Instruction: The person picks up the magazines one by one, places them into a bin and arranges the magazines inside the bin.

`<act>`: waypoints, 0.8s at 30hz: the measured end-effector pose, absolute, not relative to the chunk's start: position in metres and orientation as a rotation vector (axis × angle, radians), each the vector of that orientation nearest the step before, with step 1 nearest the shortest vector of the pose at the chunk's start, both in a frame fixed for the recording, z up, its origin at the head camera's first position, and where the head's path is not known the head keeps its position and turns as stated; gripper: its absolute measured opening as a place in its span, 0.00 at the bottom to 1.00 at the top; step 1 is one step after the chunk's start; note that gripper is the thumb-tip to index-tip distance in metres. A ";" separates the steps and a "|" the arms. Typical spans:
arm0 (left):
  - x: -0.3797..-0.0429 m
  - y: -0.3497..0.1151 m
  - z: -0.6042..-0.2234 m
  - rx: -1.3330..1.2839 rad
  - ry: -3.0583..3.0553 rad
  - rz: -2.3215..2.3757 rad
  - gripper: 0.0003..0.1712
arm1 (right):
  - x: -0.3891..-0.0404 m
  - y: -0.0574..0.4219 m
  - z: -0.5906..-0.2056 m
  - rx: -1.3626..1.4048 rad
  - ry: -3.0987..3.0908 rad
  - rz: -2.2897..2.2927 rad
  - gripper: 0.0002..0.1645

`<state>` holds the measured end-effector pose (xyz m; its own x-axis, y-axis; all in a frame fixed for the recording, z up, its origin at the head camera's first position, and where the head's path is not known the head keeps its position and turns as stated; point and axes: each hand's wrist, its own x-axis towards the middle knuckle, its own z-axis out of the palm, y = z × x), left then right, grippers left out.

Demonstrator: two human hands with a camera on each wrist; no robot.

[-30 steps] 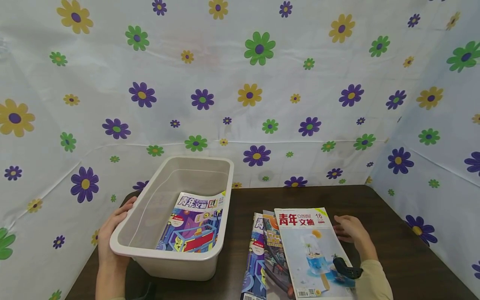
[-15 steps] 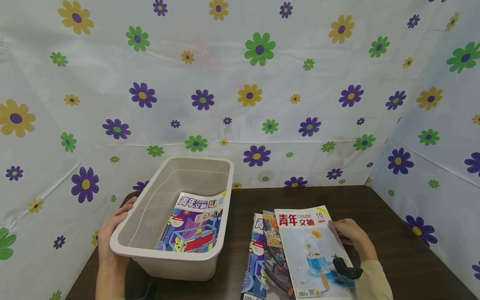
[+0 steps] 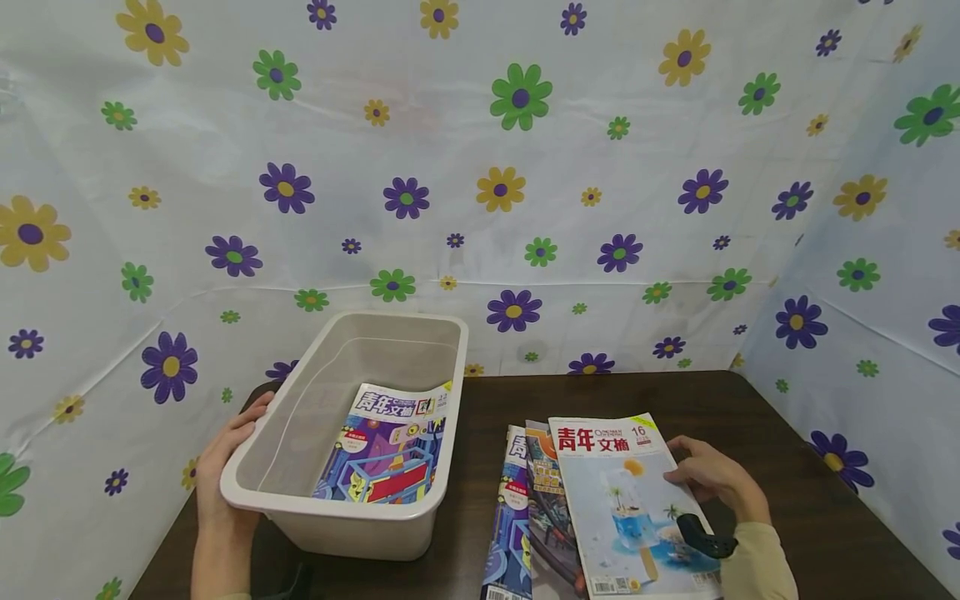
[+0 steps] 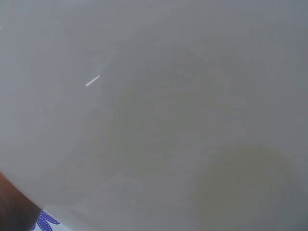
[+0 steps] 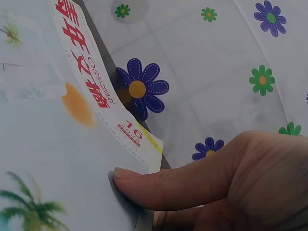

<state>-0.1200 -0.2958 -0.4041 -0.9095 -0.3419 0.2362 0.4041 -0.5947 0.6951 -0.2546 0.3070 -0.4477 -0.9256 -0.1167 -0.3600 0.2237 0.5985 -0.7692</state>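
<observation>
My left hand [image 3: 223, 471] rests against the outer left wall of a beige plastic bin [image 3: 360, 533], its fingers extended along the rim. In the left wrist view the pale bin wall [image 4: 159, 96] fills nearly everything. My right hand [image 3: 716, 475] pinches the right edge of a magazine [image 3: 615, 475] with a light blue cover and red title. In the right wrist view the thumb [image 5: 168, 187] lies on the cover [image 5: 62, 144] near its top corner, the other fingers behind it, and the magazine bends there. A purple magazine [image 3: 390, 454] lies inside the bin.
Left of the pinched magazine lie a dark-covered magazine [image 3: 551, 517], partly overlapped by it, and a purple magazine [image 3: 508, 517]. All are on a dark brown table [image 3: 705, 396]. A white cloth with printed flowers [image 3: 450, 150] hangs behind and at the right.
My right hand has come from beside the blue magazine onto its right edge and pinched it, then shifted slightly right. My left hand and the bin have stayed put.
</observation>
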 end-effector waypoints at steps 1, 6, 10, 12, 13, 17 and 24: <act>-0.120 -0.296 -0.404 -0.119 -1.103 -2.484 0.22 | -0.254 0.308 -0.448 0.083 2.455 -1.256 0.34; -0.120 -0.299 -0.406 -0.210 -1.039 -2.530 0.23 | -0.254 0.311 -0.448 0.062 2.481 -1.282 0.34; -0.120 -0.298 -0.406 -0.203 -1.035 -2.532 0.23 | -0.253 0.314 -0.441 0.030 2.484 -1.328 0.36; -0.120 -0.298 -0.405 -0.184 -1.047 -2.522 0.23 | -0.251 0.315 -0.436 0.015 2.470 -1.360 0.36; -0.120 -0.297 -0.404 -0.167 -1.059 -2.510 0.23 | -0.250 0.315 -0.433 0.005 2.462 -1.375 0.36; -0.120 -0.296 -0.403 -0.139 -1.074 -2.498 0.22 | -0.248 0.315 -0.425 -0.018 2.456 -1.405 0.35; -0.120 -0.297 -0.405 -0.151 -1.062 -2.513 0.22 | -0.250 0.315 -0.421 0.039 2.519 -1.423 0.36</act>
